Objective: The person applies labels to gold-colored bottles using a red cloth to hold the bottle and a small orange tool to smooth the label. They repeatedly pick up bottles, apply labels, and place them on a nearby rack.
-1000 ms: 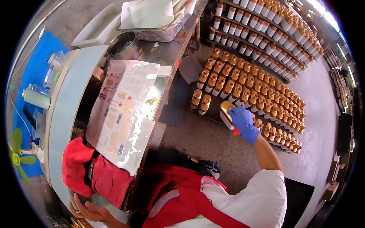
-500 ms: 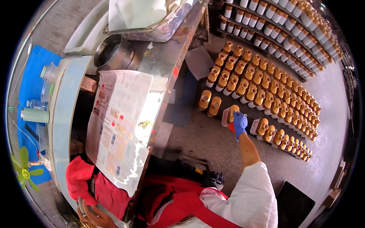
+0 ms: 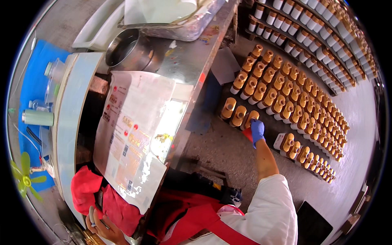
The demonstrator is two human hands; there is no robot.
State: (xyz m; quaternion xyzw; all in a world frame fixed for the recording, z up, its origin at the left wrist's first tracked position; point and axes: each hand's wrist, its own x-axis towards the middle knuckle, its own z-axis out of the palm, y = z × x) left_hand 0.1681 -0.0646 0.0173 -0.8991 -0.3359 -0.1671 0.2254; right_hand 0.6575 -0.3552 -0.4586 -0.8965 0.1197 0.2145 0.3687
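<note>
right hand (image 3: pixel 257 131), in a blue glove, reaches to three o'clock, its fingers closed together around the neck of a gold bottle (image 3: pixel 251 117). that bottle is third in a short front row on a dark board (image 3: pixel 271 130), just beside two matching bottles (image 3: pixel 233 112) toward ten o'clock from it; whether its base touches the board cannot be told. something red shows beneath the glove. past a gap, the front row goes on toward four o'clock, and several longer rows of gold-topped bottles (image 3: pixel 286 90) fill the space toward two o'clock. behind them, shelves carry more bottles with white lower halves.

bare left hand (image 3: pixel 105 229) is down between seven and eight o'clock, by the lower edge of a red cloth (image 3: pixel 119 209). its fingers are bent and slightly apart; what they hold, if anything, cannot be told.

on the table (image 3: pixel 188 61), a printed sheet (image 3: pixel 132 122) lies at nine o'clock and a metal pot (image 3: pixel 134 53) stands near eleven.
</note>
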